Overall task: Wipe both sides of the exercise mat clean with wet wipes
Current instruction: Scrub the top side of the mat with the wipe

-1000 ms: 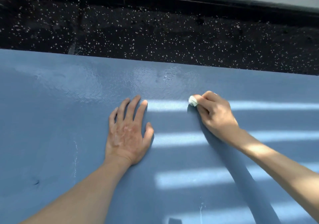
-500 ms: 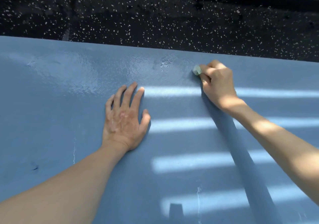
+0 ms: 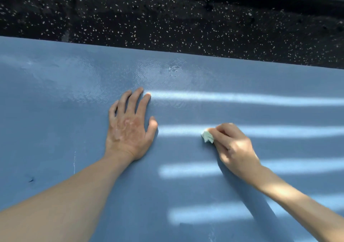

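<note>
Two hands rest on the blue exercise mat (image 3: 55, 130): left hand (image 3: 130, 130) flat, fingers spread; right hand (image 3: 232, 148) beside it, its grip pinching a crumpled wet wipe (image 3: 207, 136).

Two hands on a blue mat (image 3: 55, 120)

The left hand (image 3: 130, 128) lies flat mid-frame; the right hand (image 3: 232, 148) pinches a small wet wipe (image 3: 207, 137) against the mat, lower right

Open mat (image 3: 55, 120) far left and far right; left grip (image 3: 130, 130) flat mid-mat, right grip (image 3: 232, 144) with wipe (image 3: 207, 136) near it, gap between.
</note>
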### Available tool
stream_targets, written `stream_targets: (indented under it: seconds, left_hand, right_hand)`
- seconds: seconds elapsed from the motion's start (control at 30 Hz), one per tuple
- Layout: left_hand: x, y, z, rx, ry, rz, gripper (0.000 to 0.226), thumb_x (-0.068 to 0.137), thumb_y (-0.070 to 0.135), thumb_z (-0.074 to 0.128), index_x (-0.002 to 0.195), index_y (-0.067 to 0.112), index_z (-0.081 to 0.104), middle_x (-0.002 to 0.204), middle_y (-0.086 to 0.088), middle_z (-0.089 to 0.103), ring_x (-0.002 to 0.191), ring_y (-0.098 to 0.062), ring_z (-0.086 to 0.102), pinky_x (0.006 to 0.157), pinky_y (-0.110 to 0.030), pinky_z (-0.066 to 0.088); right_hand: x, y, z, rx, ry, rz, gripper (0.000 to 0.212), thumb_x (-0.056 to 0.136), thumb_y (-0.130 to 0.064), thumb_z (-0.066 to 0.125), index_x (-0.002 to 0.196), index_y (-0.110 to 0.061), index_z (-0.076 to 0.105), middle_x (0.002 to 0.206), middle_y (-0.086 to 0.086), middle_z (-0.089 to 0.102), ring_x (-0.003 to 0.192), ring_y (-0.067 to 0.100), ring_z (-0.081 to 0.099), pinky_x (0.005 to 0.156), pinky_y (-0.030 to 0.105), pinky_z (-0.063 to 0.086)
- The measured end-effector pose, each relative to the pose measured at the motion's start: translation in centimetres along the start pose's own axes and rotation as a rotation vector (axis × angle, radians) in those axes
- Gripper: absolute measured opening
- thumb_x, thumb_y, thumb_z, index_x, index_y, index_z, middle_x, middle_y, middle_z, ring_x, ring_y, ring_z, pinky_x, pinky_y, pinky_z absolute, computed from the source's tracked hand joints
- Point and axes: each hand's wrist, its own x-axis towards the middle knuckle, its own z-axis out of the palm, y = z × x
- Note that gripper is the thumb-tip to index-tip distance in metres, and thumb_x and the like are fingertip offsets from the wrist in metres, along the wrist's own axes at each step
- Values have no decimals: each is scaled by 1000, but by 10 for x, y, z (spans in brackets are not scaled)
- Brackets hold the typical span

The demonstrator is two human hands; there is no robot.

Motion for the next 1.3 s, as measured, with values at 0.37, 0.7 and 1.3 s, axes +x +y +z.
stream_targets:
  seconds: [0.37, 0.7, 1.3]
  left_hand:
    - [-1, -1, 0, -17, 16, -2, 63, 87, 43, 32, 143, 15, 43, 154, -4, 36, 142, -26, 26, 113, -41, 14]
    - [-2, -2, 1, -47, 23, 2, 62, 87, 42, 34, 143, 17, 41, 155, -2, 34, 144, -24, 23, 115, -41, 14]
    - [-5, -6, 4, -76, 64, 64, 57, 90, 38, 36, 141, 13, 42, 152, -6, 36, 140, -29, 28, 116, -45, 20]
  right_hand:
    - [-21, -15, 3, -61, 9, 45, 21, 86, -10, 49, 85, -11, 70, 76, 8, 55, 75, 26, 51, 66, 31, 40]
    - [-59, -21, 10, -62, -53, 4, 22, 84, -5, 49, 92, -17, 65, 75, 4, 51, 68, 28, 47, 62, 30, 33]
    - [-179, -68, 24, -85, -96, -93, 23, 81, 6, 52, 93, -9, 65, 77, 4, 50, 67, 25, 47, 52, 34, 47]
